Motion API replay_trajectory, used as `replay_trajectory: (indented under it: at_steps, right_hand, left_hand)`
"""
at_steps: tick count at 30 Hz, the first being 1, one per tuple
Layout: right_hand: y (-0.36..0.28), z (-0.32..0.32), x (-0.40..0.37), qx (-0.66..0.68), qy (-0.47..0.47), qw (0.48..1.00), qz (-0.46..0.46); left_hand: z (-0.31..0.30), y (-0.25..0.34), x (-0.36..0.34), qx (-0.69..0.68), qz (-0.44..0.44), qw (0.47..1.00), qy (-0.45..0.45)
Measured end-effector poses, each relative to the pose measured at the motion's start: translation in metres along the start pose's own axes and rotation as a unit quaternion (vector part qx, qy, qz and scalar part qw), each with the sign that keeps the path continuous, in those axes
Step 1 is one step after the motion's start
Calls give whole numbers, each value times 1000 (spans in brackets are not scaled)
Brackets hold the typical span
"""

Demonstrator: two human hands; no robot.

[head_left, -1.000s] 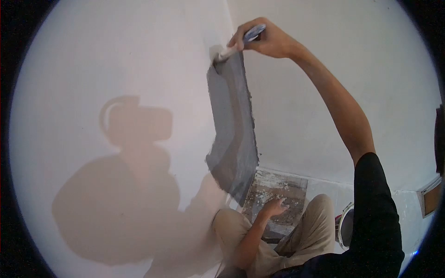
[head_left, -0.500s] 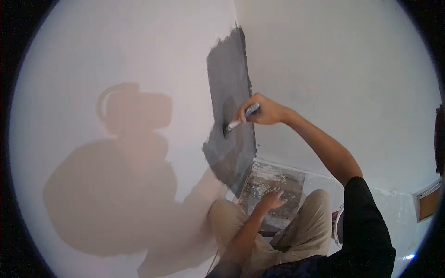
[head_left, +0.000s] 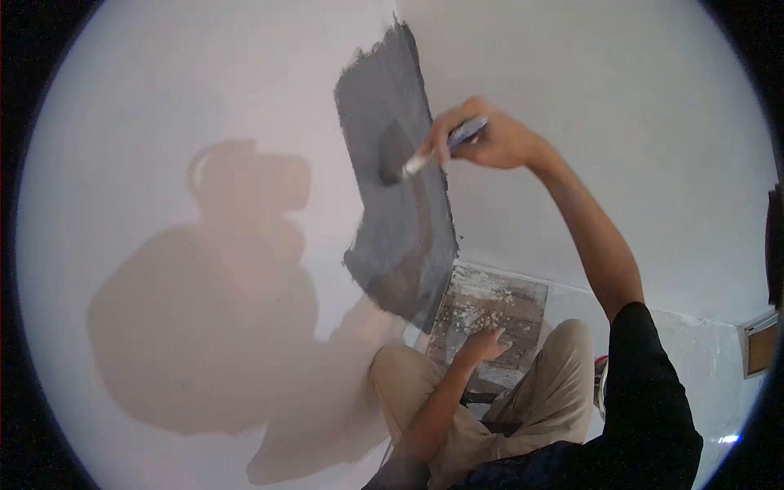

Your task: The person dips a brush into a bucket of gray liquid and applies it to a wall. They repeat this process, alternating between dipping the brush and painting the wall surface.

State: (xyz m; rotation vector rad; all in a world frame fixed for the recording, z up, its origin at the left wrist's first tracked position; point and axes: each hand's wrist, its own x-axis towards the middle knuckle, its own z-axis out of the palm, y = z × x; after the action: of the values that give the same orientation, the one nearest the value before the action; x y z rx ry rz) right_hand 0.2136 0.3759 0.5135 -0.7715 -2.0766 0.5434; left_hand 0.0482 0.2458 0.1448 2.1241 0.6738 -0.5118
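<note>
My right hand (head_left: 482, 137) is closed around the handle of a paintbrush (head_left: 469, 131), whose bristle end is at the grey painted patch (head_left: 392, 98) on the left wall. Motion blurs the brush tip, so contact with the wall cannot be made out. The patch runs down along the corner between two pale walls. Low between my knees, my left hand (head_left: 485, 346) hangs over the stained floor piece with its fingers apart and nothing in them.
A speckled, paint-spotted floor section (head_left: 523, 306) lies at the foot of the corner. Part of a round container (head_left: 602, 384) shows behind my right knee. A brown-panelled frame (head_left: 761, 347) stands at the far right. My shadow falls on the left wall.
My right hand and the brush have moved up along the grey patch. The view has shifted slightly. My left hand stays low between my knees.
</note>
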Motion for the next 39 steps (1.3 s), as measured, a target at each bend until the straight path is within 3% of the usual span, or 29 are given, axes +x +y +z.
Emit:
replay_trajectory:
  at_steps: [5,10,15,18,22,25,28,33,35,36,39]
  right_hand:
    - [37,10,11,48,-6,998,50]
    - [13,-45,59,-18,-2,999,-30]
    - [-26,-80,55,-126,149,974,-116]
    - [-16,-61,24,-55,23,997,-39]
    - [32,-3,7,13,-36,997,63]
    - [42,-7,28,38,-37,997,57]
    - [23,-42,56,-39,-39,998,4]
    - [-15,-85,84,-145,75,984,-67]
    - [-23,-88,78,-191,121,969,-101]
    - [-24,-84,67,-150,127,977,-83]
    - [-32,-54,34,-80,39,994,-61]
  left_hand:
    - [-8,5,-5,-22,-36,999,-35]
    - [2,-7,1,5,-2,1000,-5]
    - [-5,1,-6,-4,-9,999,-33]
    - [8,-12,8,12,0,1000,-26]
    - [7,-4,1,13,7,1000,4]
    - [1,-4,-2,-11,4,1000,-11]
    - [-5,-3,-4,-25,0,1000,-18]
    - [3,-3,-1,21,29,999,16]
    - [-6,5,-9,-16,0,1000,-22]
    - [-13,12,-12,-34,-13,999,-37]
    - [-6,3,-4,-26,26,999,-9]
